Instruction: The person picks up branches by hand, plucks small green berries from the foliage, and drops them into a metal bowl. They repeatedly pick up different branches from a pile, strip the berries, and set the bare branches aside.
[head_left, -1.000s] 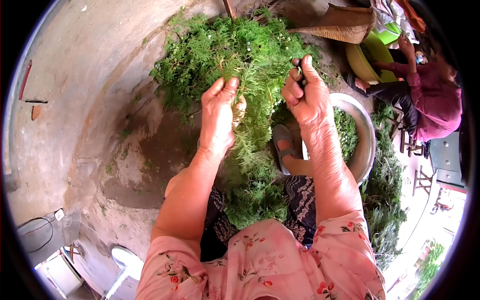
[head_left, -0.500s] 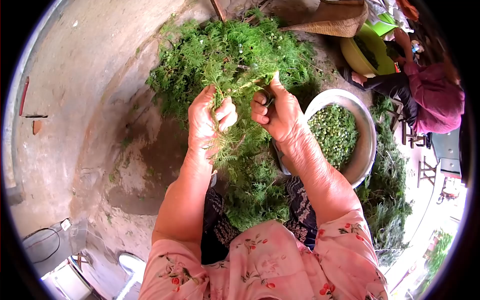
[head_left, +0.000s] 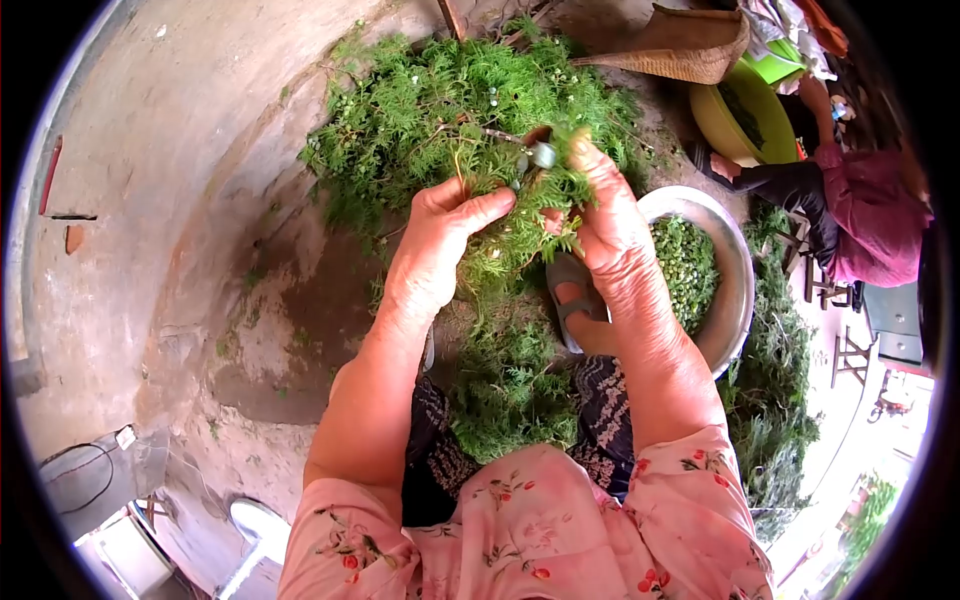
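Clutching a leafy sprig (head_left: 500, 252) tight in the left hand (head_left: 440, 240) above the knees, nosing small snips (head_left: 541, 155) into its top from the curled right hand (head_left: 612, 225), seemingly midway with the metal bowl (head_left: 738, 270) well stocked and a big pile (head_left: 420, 100) left.

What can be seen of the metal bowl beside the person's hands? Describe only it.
The metal bowl is round and wide, of shiny silvery metal with a plain rim. It stands upright on the ground, holding a heap of small green pieces. The right hand and wrist hide its left edge in this view; leafy green cuttings lie along its right side.
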